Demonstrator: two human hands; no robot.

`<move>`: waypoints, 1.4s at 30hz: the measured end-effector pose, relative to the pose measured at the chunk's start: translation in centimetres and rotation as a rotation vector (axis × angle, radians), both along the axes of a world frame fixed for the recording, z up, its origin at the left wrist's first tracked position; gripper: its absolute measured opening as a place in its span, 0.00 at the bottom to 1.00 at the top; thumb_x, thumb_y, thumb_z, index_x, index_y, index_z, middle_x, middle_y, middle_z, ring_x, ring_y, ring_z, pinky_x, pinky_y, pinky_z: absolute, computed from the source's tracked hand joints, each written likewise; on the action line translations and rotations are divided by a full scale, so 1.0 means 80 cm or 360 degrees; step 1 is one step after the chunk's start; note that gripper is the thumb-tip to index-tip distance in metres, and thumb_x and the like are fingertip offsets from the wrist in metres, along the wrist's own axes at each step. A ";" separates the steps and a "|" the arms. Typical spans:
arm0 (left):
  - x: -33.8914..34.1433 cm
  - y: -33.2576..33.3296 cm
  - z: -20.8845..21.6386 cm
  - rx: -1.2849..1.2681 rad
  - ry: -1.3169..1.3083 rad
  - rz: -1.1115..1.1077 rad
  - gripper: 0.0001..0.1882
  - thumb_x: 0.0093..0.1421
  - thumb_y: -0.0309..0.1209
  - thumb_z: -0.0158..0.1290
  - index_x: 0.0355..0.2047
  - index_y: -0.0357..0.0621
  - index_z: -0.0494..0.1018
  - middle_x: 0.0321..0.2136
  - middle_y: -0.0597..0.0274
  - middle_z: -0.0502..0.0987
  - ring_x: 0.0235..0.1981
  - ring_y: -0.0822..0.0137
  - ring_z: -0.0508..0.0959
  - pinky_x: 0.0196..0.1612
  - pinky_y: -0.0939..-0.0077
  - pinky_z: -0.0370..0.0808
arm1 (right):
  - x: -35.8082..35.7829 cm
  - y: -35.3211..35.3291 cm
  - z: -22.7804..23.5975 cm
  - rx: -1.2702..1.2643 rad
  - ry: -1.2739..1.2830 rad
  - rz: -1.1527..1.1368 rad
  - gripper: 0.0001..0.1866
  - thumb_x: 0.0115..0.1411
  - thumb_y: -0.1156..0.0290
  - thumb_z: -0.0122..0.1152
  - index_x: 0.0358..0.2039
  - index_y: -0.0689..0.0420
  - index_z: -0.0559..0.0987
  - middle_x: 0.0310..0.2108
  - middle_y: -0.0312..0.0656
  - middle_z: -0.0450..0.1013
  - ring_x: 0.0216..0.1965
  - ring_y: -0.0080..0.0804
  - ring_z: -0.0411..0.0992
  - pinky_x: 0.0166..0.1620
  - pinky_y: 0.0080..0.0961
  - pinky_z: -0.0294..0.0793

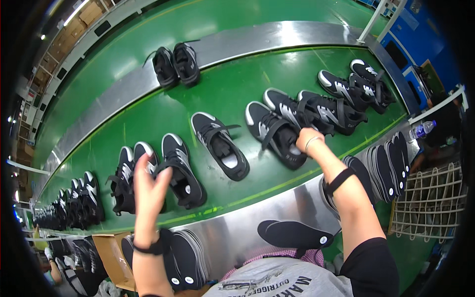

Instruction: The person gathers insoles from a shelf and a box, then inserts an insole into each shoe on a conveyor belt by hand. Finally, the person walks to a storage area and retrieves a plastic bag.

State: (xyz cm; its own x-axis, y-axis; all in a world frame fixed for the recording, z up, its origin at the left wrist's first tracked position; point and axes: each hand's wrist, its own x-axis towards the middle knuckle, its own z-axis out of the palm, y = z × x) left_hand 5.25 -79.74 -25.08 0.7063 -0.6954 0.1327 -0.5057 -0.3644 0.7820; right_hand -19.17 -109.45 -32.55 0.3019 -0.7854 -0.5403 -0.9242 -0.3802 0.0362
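My right hand (310, 138) is closed at the collar of a black sneaker (272, 129) with a white toe edge and a strap, lying on a green conveyor belt. Its fingertips are partly hidden at the shoe opening. My left hand (150, 180) is raised over the belt, thumb and fingers apart, holding nothing and slightly blurred. It covers part of a sneaker (143, 150) behind it; another sneaker (180, 171) is just to its right. Between my hands lies a single sneaker (220, 146) with a pale insole visible inside and its strap loose.
Two black insoles (294, 234) lie on the metal ledge (232, 220) before me. Insole stacks stand at left (188, 257) and right (381, 171). A sneaker pair (176, 64) sits on the far rail. More shoes line both ends of the belt. A wire rack (428, 200) is at right.
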 end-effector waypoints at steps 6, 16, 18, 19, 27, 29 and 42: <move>-0.036 -0.124 -0.103 0.0907 -0.0440 -0.0340 0.57 0.31 0.30 0.64 0.56 0.35 0.37 0.54 0.44 0.50 0.56 0.51 0.52 0.55 0.65 0.56 | -0.052 -0.016 0.027 -0.0056 -0.0590 0.0149 0.18 0.49 0.56 0.50 0.34 0.57 0.74 0.33 0.48 0.71 0.38 0.41 0.70 0.42 0.32 0.68; -0.035 -0.141 -0.154 -0.0023 0.0577 -0.0263 0.17 0.39 0.20 0.54 0.32 0.41 0.63 0.26 0.67 0.67 0.29 0.74 0.67 0.35 0.84 0.64 | -0.346 0.055 0.006 -0.0404 -0.0064 -0.0310 0.23 0.34 0.58 0.66 0.31 0.51 0.67 0.36 0.40 0.65 0.43 0.40 0.63 0.43 0.37 0.62; -0.075 -0.147 -0.140 0.0055 0.0307 -0.0380 0.20 0.37 0.22 0.58 0.31 0.40 0.62 0.25 0.64 0.66 0.29 0.70 0.67 0.36 0.80 0.64 | -0.365 0.065 -0.013 -0.0469 -0.0157 -0.0404 0.23 0.34 0.57 0.66 0.31 0.50 0.67 0.36 0.39 0.65 0.41 0.38 0.64 0.41 0.37 0.61; -0.089 -0.148 -0.135 0.0046 0.0197 -0.0379 0.22 0.35 0.24 0.60 0.31 0.40 0.62 0.25 0.61 0.66 0.29 0.67 0.68 0.36 0.78 0.65 | -0.362 0.067 -0.013 -0.0477 -0.0106 -0.0407 0.23 0.34 0.57 0.67 0.30 0.50 0.68 0.35 0.38 0.65 0.40 0.37 0.65 0.40 0.36 0.61; -0.090 -0.139 -0.133 0.0071 0.0175 -0.0174 0.16 0.43 0.26 0.56 0.33 0.38 0.65 0.33 0.54 0.71 0.36 0.63 0.72 0.39 0.73 0.68 | -0.289 0.076 0.055 -0.0015 -0.1382 -0.0725 0.10 0.47 0.63 0.59 0.24 0.55 0.72 0.24 0.34 0.65 0.27 0.20 0.64 0.31 0.19 0.61; -0.092 -0.149 -0.144 -0.0220 0.0328 -0.0178 0.16 0.46 0.30 0.55 0.35 0.36 0.66 0.32 0.56 0.72 0.37 0.67 0.72 0.40 0.76 0.68 | -0.227 0.088 0.092 0.0636 -0.1700 -0.0919 0.08 0.50 0.69 0.55 0.22 0.61 0.72 0.20 0.29 0.66 0.24 0.14 0.61 0.28 0.15 0.61; -0.080 -0.144 -0.144 0.0135 0.0915 -0.0449 0.09 0.53 0.28 0.46 0.32 0.34 0.70 0.25 0.65 0.73 0.27 0.77 0.70 0.32 0.80 0.67 | 0.092 0.170 -0.036 -0.0163 -0.0175 0.1090 0.10 0.45 0.65 0.52 0.26 0.56 0.77 0.33 0.43 0.70 0.34 0.40 0.70 0.36 0.35 0.67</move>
State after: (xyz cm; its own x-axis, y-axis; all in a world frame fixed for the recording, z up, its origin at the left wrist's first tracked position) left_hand -1.12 -91.27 -36.62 0.4368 -0.8562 -0.2758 -0.1002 -0.3510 0.9310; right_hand -11.83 -95.84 -35.40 0.7957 -0.4443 -0.4116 -0.4782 -0.8779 0.0231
